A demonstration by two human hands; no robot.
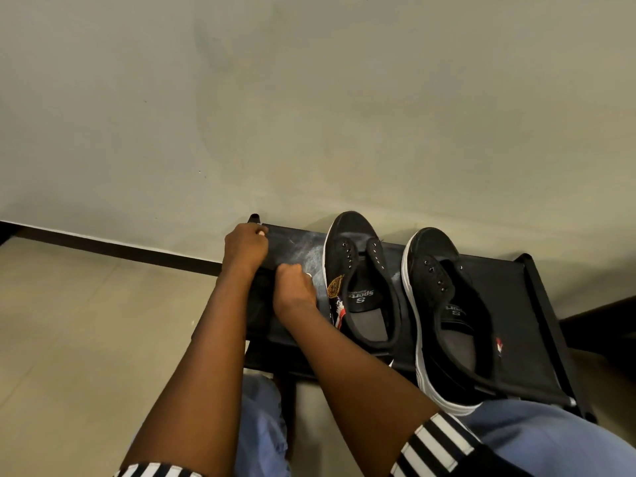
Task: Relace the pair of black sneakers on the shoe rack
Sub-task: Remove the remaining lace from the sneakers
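Note:
Two black sneakers with white soles stand side by side on the black shoe rack point(509, 287), toes toward the wall. The left sneaker point(358, 280) and the right sneaker point(444, 315) both show bare eyelets with no lace in them. To their left, my left hand point(245, 247) sits at the rack's back-left corner with fingers curled in a pinch. My right hand point(293, 287) is curled just beside the left sneaker. A dark bundle point(258, 299), seemingly a black lace, lies under my hands and is hard to make out against the rack.
The rack stands against a pale wall point(309, 98) with a dark skirting strip point(120, 247). Beige floor tiles point(69, 339) lie to the left. My knees in blue fabric point(550, 438) are close under the rack's front edge.

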